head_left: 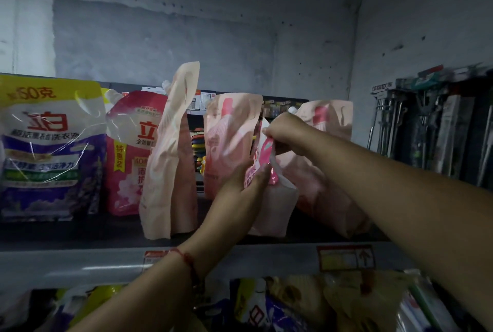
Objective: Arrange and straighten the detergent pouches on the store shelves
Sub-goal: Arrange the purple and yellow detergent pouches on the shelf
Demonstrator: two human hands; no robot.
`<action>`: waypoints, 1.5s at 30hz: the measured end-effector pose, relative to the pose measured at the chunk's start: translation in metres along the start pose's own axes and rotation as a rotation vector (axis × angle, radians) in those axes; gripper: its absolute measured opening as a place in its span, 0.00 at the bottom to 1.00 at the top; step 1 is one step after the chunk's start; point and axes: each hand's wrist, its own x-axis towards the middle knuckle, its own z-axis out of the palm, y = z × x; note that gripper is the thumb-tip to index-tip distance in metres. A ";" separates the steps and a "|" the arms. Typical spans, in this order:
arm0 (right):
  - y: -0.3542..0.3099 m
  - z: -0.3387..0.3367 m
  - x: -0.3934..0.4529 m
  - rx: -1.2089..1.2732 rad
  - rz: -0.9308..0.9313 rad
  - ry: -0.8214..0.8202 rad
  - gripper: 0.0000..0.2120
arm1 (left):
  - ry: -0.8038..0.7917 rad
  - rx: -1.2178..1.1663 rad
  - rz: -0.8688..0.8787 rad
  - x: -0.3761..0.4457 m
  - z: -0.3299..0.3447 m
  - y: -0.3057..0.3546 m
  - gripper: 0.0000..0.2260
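Observation:
A pink and white detergent pouch (274, 206) stands at the front middle of the top shelf (80, 230). My left hand (245, 185) grips its left side at mid height. My right hand (282, 129) pinches its top edge. Behind it stand two pale pink pouches, one (229, 142) to the left and one (328, 166) leaning at the right. Another pale pink pouch (170, 161) stands edge-on further left. A pink pouch with red characters (128, 155) and a large purple and yellow pouch (48, 150) fill the left end.
A grey concrete wall rises behind the shelf. Hanging packaged goods (432, 129) fill a rack at the right. Price tags (345, 257) sit on the shelf's front rail. More pouches (306, 305) lie on the shelf below.

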 end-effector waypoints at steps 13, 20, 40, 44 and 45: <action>0.034 -0.036 -0.043 0.603 -0.083 0.211 0.06 | -0.015 0.397 0.348 0.013 0.052 -0.026 0.42; 0.086 0.009 -0.081 1.036 0.016 0.176 0.12 | -0.142 0.919 0.342 0.001 0.052 -0.045 0.42; 0.072 -0.020 -0.194 -0.426 -0.156 0.105 0.24 | -0.180 0.770 0.311 -0.038 0.019 -0.018 0.30; 0.076 -0.016 -0.237 -0.646 -0.054 0.036 0.27 | -0.266 0.768 0.273 -0.076 -0.006 -0.006 0.31; 0.077 -0.012 -0.250 -0.656 -0.024 0.033 0.27 | -0.309 0.791 0.241 -0.086 -0.012 -0.003 0.32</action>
